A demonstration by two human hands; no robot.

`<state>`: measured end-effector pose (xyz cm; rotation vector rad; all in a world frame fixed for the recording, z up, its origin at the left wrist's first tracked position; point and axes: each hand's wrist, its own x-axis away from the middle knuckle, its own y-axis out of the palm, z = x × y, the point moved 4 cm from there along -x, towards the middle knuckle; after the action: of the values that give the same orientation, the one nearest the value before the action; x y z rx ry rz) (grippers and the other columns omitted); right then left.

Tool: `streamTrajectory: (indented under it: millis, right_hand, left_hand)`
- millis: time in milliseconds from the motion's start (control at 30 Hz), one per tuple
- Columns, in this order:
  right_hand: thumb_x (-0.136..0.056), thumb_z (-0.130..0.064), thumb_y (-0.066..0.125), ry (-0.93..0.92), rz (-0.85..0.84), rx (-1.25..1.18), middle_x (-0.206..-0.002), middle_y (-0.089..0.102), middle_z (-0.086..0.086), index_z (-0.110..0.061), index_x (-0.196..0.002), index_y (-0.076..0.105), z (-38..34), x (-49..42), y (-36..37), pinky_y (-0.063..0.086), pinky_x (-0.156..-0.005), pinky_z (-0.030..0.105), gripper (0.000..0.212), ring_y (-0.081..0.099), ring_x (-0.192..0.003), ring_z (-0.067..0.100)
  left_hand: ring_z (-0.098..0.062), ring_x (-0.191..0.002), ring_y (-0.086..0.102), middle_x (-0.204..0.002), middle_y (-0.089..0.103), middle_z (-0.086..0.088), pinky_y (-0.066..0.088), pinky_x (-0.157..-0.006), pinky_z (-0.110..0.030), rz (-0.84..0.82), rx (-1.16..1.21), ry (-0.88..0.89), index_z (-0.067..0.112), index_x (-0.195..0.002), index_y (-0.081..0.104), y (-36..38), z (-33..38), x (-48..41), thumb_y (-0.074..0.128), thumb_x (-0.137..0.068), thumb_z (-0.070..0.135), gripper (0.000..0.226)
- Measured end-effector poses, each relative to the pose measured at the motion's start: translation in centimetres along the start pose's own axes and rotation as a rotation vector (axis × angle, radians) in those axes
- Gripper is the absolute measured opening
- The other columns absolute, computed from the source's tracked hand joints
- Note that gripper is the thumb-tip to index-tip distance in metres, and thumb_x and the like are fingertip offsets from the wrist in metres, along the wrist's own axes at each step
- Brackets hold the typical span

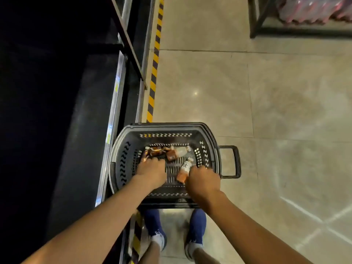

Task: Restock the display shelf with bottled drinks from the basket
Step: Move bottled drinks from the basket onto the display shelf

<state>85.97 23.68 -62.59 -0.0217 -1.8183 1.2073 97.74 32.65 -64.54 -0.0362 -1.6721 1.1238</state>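
1. Note the right grip (202, 178) clamped round the lower part of the white-capped bottle (185, 169), low in the basket (165, 128) near its right wall. Lift straight up, cap first, clear of the rim.
2. Treat the left grip (150, 168) as unsettled: curled down onto the amber bottles (157, 151) at the basket's far left, but cannot tell whether closed round one or merely resting on top. Single out one bottle and wrap well round its body before pulling.
3. Avoid dragging neighbours. Watch the clear bottle with a brown label (178, 152), lying loose just beside the amber ones and likely to roll if nudged.
4. Raise both hands without knocking bottles together or catching the side handle (230, 161).
5. Carry leftward to the display shelf (80, 130), just beside the basket, which sits on the floor (285, 111). Too dark there to make out a free spot, so look before setting anything down.
6. Stand each bottle upright, label outward, set back from the shelf's edge rail (114, 115).
7. Judge the restocking as unfinished, with several bottles left in the basket; return for them one per grip rather than grabbing a handful.
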Motion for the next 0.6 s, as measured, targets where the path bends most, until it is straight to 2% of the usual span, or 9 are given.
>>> streamTrajectory:
  millis: [67, 167, 267, 333, 400, 433, 500, 567, 600]
  right_hand:
    - [-0.093, -0.028, 0.054, 0.01, -0.038, 0.083, -0.114, 0.064, 0.011, -0.012, -0.118, 0.06, -0.4, -5.9, 4.6, 0.048, -0.077, 0.038, 0.031, 0.061, -0.101, 0.027]
    - [-0.091, -0.037, 0.06, 0.014, -0.095, 0.184, -0.119, 0.06, 0.016, -0.006, -0.126, 0.054, -1.4, -14.9, 11.7, 0.05, -0.083, 0.04, 0.047, 0.058, -0.107, 0.032]
    - [-0.094, -0.036, 0.058, 0.053, -0.1, 0.079, -0.123, 0.059, 0.015, -0.008, -0.129, 0.053, -2.6, -23.0, 17.6, 0.05, -0.091, 0.042, 0.045, 0.057, -0.11, 0.031]
    - [-0.094, -0.036, 0.056, 0.149, -0.11, -0.185, -0.126, 0.058, 0.013, -0.01, -0.131, 0.05, -3.0, -27.3, 20.7, 0.048, -0.093, 0.041, 0.045, 0.056, -0.113, 0.029]
    - [-0.097, -0.04, 0.05, 0.335, -0.097, -0.639, -0.127, 0.057, 0.012, -0.011, -0.134, 0.046, -2.7, -31.4, 23.7, 0.048, -0.092, 0.04, 0.046, 0.056, -0.11, 0.028]
    - [-0.098, -0.044, 0.049, 0.474, -0.094, -0.882, -0.13, 0.055, 0.013, -0.01, -0.139, 0.041, -2.4, -33.1, 24.8, 0.046, -0.091, 0.038, 0.054, 0.055, -0.111, 0.028]
    - [-0.093, -0.053, 0.057, 0.712, -0.116, -1.264, -0.132, 0.052, 0.015, -0.008, -0.142, 0.035, -2.6, -36.7, 27.6, 0.041, -0.078, 0.031, 0.07, 0.054, -0.1, 0.028]
    - [-0.069, -0.07, 0.074, 0.806, -0.127, -1.494, -0.111, 0.056, 0.01, -0.011, -0.121, 0.044, -2.5, -40.2, 30.8, 0.044, -0.069, 0.025, 0.084, 0.055, -0.082, 0.025]
    - [-0.054, -0.079, 0.076, 0.802, -0.135, -1.504, -0.105, 0.06, 0.009, -0.008, -0.121, 0.048, -2.3, -42.1, 32.2, 0.05, -0.067, 0.028, 0.102, 0.06, -0.081, 0.027]
  left_hand:
    - [-0.029, -0.122, 0.052, -0.129, 0.056, -0.008, 0.036, -0.106, -0.046, -0.041, -0.035, -0.011, 0.018, -0.131, 0.051, 4.2, -1.6, -6.3, 0.049, -0.096, 0.033, 0.039]
    - [-0.03, -0.127, 0.046, -0.135, 0.05, -0.01, 0.041, -0.101, -0.046, -0.047, -0.085, -0.018, 0.019, -0.133, 0.048, 10.0, -3.3, -15.9, 0.055, -0.091, 0.036, 0.046]
    - [-0.032, -0.129, 0.043, -0.14, 0.046, -0.012, 0.04, -0.103, -0.045, 0.023, -0.096, -0.027, 0.019, -0.139, 0.043, 15.1, -4.7, -24.3, 0.057, -0.09, 0.038, 0.055]
    - [-0.032, -0.132, 0.04, -0.142, 0.044, -0.013, 0.035, -0.106, -0.044, 0.065, -0.111, -0.021, 0.017, -0.141, 0.041, 18.2, -5.2, -29.0, 0.058, -0.089, 0.046, 0.063]
    - [-0.032, -0.133, 0.038, -0.143, 0.042, -0.012, 0.033, -0.108, -0.045, 0.115, -0.138, -0.035, 0.017, -0.141, 0.04, 21.2, -5.9, -33.3, 0.06, -0.087, 0.046, 0.064]
    - [-0.031, -0.133, 0.038, -0.143, 0.043, -0.011, 0.032, -0.107, -0.046, 0.131, -0.136, -0.048, 0.017, -0.141, 0.04, 22.7, -6.4, -35.3, 0.061, -0.086, 0.045, 0.064]
    - [-0.031, -0.129, 0.043, -0.142, 0.046, -0.01, 0.035, -0.104, -0.047, 0.129, -0.121, -0.075, 0.018, -0.14, 0.042, 25.1, -7.3, -38.8, 0.06, -0.085, 0.045, 0.064]
    - [-0.031, -0.126, 0.047, -0.14, 0.048, -0.012, 0.036, -0.103, -0.045, 0.12, -0.106, -0.092, 0.015, -0.139, 0.042, 26.3, -7.9, -41.7, 0.061, -0.083, 0.043, 0.065]
    - [-0.031, -0.125, 0.047, -0.139, 0.048, -0.012, 0.036, -0.103, -0.044, 0.111, -0.082, -0.109, 0.013, -0.138, 0.041, 26.5, -8.2, -42.7, 0.062, -0.083, 0.041, 0.066]
